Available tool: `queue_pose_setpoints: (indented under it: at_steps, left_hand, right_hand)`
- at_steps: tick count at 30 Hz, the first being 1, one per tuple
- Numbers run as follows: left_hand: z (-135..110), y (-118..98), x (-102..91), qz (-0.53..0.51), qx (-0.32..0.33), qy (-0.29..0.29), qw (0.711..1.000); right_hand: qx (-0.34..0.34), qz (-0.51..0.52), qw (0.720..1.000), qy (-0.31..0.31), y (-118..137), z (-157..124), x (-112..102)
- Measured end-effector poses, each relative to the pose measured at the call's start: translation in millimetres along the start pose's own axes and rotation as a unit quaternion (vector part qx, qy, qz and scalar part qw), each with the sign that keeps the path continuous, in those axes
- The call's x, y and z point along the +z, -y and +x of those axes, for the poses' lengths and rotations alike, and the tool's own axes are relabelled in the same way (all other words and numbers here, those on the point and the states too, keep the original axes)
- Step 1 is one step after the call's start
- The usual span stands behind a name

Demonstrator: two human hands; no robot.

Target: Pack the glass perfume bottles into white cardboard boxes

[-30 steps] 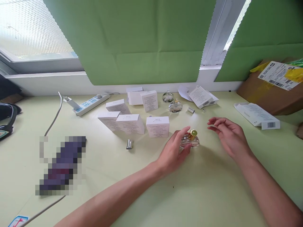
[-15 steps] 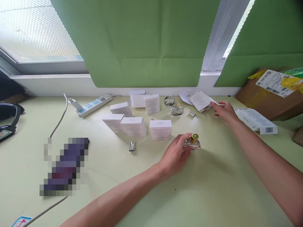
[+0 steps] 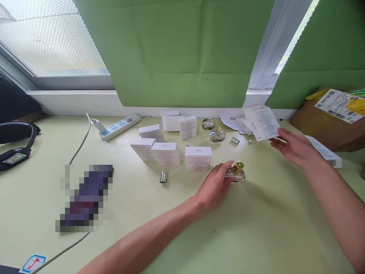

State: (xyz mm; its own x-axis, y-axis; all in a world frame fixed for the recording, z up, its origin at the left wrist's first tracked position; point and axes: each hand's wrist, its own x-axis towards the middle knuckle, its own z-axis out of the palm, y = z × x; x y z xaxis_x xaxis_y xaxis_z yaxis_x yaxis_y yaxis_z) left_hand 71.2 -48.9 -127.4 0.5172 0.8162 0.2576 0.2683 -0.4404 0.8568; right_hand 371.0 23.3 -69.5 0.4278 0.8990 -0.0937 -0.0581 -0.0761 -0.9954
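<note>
My left hand (image 3: pixel 216 185) grips a round clear perfume bottle (image 3: pixel 235 175) with a gold cap, standing on the pale green table (image 3: pixel 256 236). My right hand (image 3: pixel 296 146) holds a white printed box (image 3: pixel 261 122) lifted above the table at the right. Two more clear bottles (image 3: pixel 217 134) stand behind. Several white boxes (image 3: pixel 198 158) sit in a cluster to the left of the held bottle. A silver cap (image 3: pixel 163 177) lies in front of them, and another silver cap (image 3: pixel 235 140) lies near the bottles.
A white power strip (image 3: pixel 119 127) and cable lie at the back left. A pixelated dark object (image 3: pixel 85 198) rests at the left. A brown cardboard parcel (image 3: pixel 327 118) with a shipping label stands at the far right, with a flat white box (image 3: pixel 325 152) beside it.
My right hand reached back to the right, took a white box from the pile and lifted it. My left hand stayed on the gold-capped bottle.
</note>
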Motion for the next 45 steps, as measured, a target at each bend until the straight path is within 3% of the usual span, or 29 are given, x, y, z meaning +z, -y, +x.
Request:
queue_pose_setpoints:
  at_steps: [6, 10, 14, 17, 20, 23, 25, 29, 34, 40, 45]
  left_hand:
    - [34, 3, 8.3, 0.018, -0.004, -0.023, 1.0]
    - [64, 10, 15.7, 0.017, -0.013, -0.062, 0.998]
    - [76, 10, 19.8, 0.024, -0.005, -0.08, 0.997]
    - [58, -2, 15.9, 0.026, -0.003, -0.091, 0.996]
    - [22, -17, 4.6, -0.053, 0.04, -0.084, 0.994]
    - [-15, -25, -8.6, -0.173, 0.015, -0.057, 0.983]
    - [-30, -26, -14.8, -0.194, -0.012, -0.03, 0.98]
    - [-38, -24, -19.6, -0.149, -0.001, 0.012, 0.989]
    - [-37, -25, -20.6, -0.07, 0.082, 0.054, 0.993]
    - [-40, -20, -14.8, -0.018, 0.069, -0.03, 0.997]
    - [-40, -17, -10.1, 0.034, 0.032, -0.078, 0.996]
  right_hand:
    - [-0.03, 0.056, 0.997, 0.05, -13, -56, -36]
    - [-0.038, 0.074, 0.992, 0.1, -20, -70, -35]
    - [0.021, 0.047, 0.975, 0.218, -27, -86, -24]
    - [0.059, 0.027, 0.948, 0.312, -35, -98, -13]
    - [0.086, 0.013, 0.91, 0.406, -42, -104, -2]
    - [0.101, 0.003, 0.87, 0.482, -44, -110, 10]
    - [0.104, 0.002, 0.855, 0.508, -42, -116, 20]
    - [0.104, 0.015, 0.849, 0.518, -38, -131, 39]
    - [0.094, 0.048, 0.882, 0.459, -46, -143, 51]
    - [0.145, 0.059, 0.883, 0.444, -38, -145, 53]
    - [0.111, 0.062, 0.869, 0.479, -33, -138, 48]
